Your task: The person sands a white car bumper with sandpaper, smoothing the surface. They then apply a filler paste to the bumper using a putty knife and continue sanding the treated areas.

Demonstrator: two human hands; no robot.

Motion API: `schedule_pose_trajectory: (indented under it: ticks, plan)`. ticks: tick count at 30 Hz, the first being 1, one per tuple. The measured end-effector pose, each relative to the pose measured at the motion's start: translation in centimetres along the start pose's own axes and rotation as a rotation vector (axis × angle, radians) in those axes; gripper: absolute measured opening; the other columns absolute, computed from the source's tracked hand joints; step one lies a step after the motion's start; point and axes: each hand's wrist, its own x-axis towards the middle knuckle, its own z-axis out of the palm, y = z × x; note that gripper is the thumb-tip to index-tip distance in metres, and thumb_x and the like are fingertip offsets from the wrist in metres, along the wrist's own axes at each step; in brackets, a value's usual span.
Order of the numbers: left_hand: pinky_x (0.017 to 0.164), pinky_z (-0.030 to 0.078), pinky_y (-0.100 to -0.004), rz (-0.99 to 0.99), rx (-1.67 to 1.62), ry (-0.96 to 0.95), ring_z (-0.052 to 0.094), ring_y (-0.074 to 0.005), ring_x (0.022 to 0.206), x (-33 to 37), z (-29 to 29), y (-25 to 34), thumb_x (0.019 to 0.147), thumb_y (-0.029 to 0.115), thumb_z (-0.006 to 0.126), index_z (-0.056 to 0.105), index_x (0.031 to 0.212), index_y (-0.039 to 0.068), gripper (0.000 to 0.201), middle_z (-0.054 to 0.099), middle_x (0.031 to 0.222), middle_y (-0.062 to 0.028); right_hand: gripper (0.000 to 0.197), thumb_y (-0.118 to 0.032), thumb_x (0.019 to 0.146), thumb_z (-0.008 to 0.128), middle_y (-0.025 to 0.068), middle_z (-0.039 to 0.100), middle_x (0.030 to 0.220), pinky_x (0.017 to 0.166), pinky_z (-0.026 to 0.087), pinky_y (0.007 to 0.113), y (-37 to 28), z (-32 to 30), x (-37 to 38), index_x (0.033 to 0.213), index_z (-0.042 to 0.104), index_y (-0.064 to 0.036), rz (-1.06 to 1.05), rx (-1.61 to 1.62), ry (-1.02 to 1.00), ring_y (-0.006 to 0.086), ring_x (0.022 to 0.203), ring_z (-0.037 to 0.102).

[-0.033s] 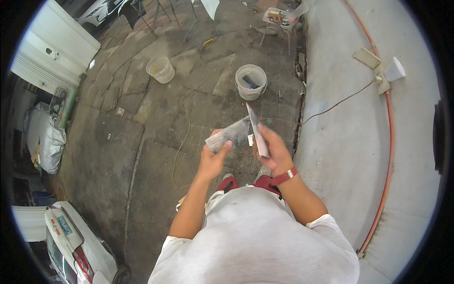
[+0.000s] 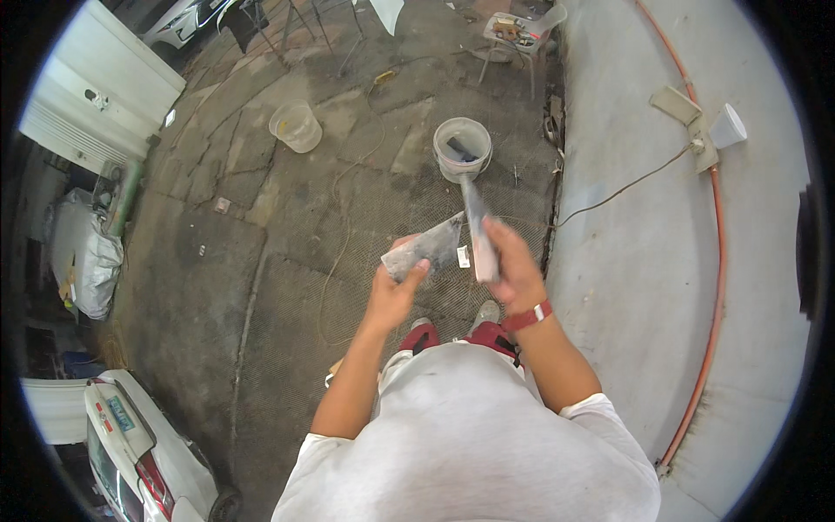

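Note:
My left hand (image 2: 396, 291) is closed on a flat grey plate (image 2: 424, 248), roughly rectangular and smeared with pale and dark patches. The thumb lies on top of the plate and the other fingers are hidden beneath it. My right hand (image 2: 515, 270), with a red band at the wrist, is closed round a long, narrow flat blade (image 2: 477, 222), coated pale grey and blurred by motion. This blade stands tilted beside the plate's right end, its far tip in front of the white bucket (image 2: 463, 143). Whether the two pieces touch I cannot tell.
Inside the bucket lies a dark tool (image 2: 461, 150). A translucent pail (image 2: 296, 127) stands to its left. A white chair (image 2: 522, 35) holds several items at the far right. A pale wall (image 2: 644, 304) with an orange pipe (image 2: 717, 261) runs along my right; a thin cord (image 2: 348, 226) crosses the floor.
My right hand has turned the blade, so its flat face shows more and its tip points more toward the bucket. The left hand and its plate have shifted only slightly.

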Motion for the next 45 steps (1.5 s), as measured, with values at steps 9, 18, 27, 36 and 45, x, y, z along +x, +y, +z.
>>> schedule_pose_trajectory:
  ticks: [9, 18, 27, 36, 45]
  plan:
    - [0.086, 0.054, -0.0384, 0.035, 0.384, -0.111, 0.069, -0.0172, 0.097, 1.5, 1.1, 2.5, 0.099, 0.033, 0.075, 0.072, 0.118, -0.003, 0.040, 0.077, 0.101, -0.0109, 0.036, -0.023, 0.097, 0.076, 0.0080, 0.068, 0.112, 0.088, 0.053, 0.036, -0.7, 0.9, 1.3, 0.118, 0.059, -0.0007, -0.456, -1.172, 0.061, 0.0158, 0.101, 0.063]
    - [0.090, 0.054, -0.0344, -0.078, 0.421, -0.282, 0.068, -0.0150, 0.099, 1.2, -0.9, 2.1, 0.097, 0.020, 0.076, 0.069, 0.123, -0.001, 0.034, 0.076, 0.110, -0.0078, 0.043, -0.025, 0.094, 0.078, 0.0149, 0.071, 0.103, 0.080, 0.055, 0.038, 2.2, 3.0, 1.2, 0.118, 0.057, 0.0027, -0.535, -1.041, 0.063, 0.0219, 0.091, 0.069]
    - [0.110, 0.049, -0.0392, -0.239, -0.744, -0.252, 0.055, -0.0196, 0.134, 1.4, -3.6, -2.7, 0.104, 0.033, 0.067, 0.042, 0.155, 0.005, 0.063, 0.056, 0.148, -0.0127, 0.045, -0.032, 0.100, 0.073, 0.0153, 0.069, 0.116, 0.089, 0.054, 0.037, 3.0, 4.2, 1.3, 0.124, 0.056, 0.0030, -0.300, -0.979, 0.097, 0.0192, 0.107, 0.065]
    - [0.106, 0.049, -0.0369, 0.125, -0.348, -0.068, 0.066, -0.0193, 0.118, 1.3, -6.8, 0.0, 0.095, 0.017, 0.080, 0.063, 0.133, 0.000, 0.045, 0.072, 0.126, -0.0083, 0.036, -0.037, 0.110, 0.056, 0.0072, 0.073, 0.114, 0.081, 0.060, 0.040, 5.8, 4.7, -0.7, 0.129, 0.063, -0.0075, 0.067, -0.073, 0.150, 0.0204, 0.096, 0.072]
    - [0.094, 0.051, -0.0329, 0.094, -0.073, -0.129, 0.066, -0.0152, 0.105, 0.2, -6.2, 1.2, 0.103, 0.023, 0.071, 0.069, 0.122, -0.002, 0.032, 0.074, 0.115, -0.0064, 0.028, -0.026, 0.101, 0.071, 0.0120, 0.071, 0.113, 0.082, 0.059, 0.036, 1.4, 8.6, 1.9, 0.114, 0.060, -0.0032, -0.526, -0.505, 0.320, 0.0193, 0.094, 0.070]
